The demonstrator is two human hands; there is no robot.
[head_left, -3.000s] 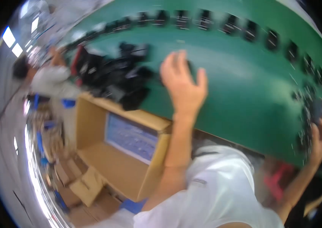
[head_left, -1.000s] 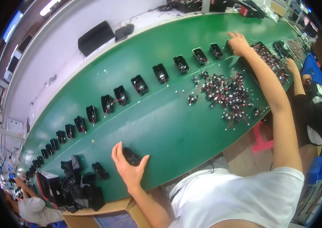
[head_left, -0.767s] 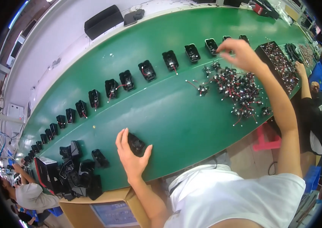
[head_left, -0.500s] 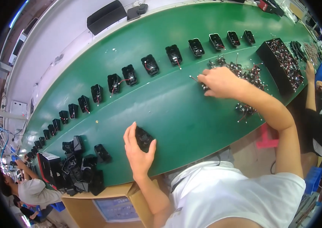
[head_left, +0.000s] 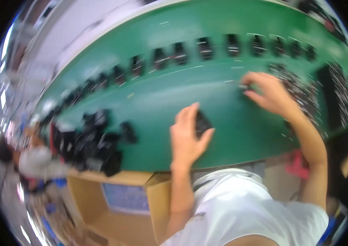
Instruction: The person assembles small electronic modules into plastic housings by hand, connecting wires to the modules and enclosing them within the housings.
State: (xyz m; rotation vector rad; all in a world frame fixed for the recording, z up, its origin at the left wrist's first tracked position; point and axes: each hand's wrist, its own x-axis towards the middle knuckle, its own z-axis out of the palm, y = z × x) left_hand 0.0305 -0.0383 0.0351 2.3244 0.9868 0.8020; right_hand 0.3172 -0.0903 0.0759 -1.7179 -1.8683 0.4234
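My left hand (head_left: 187,137) is curled round a black plastic housing (head_left: 202,124) on the green bench, its thumb and fingers on either side of it. To the right, my right hand (head_left: 269,93) pinches a small dark part with a light spot (head_left: 244,87), too blurred to name. Beyond that hand lies a loose pile of small wired components (head_left: 303,92). A row of similar black housings (head_left: 205,48) runs along the far side of the bench. The whole picture is smeared by motion.
At the left, black housings (head_left: 100,141) are heaped near a black box with a red edge (head_left: 61,139); one housing (head_left: 128,132) lies apart. A long black box of small parts (head_left: 333,96) stands at right. An open cardboard box (head_left: 90,205) is below the bench edge. Other people sit at both ends.
My view has swung, so the bench appears shifted. My right hand has drawn away from the pile with the small part, closer to my left hand, which still holds the housing.
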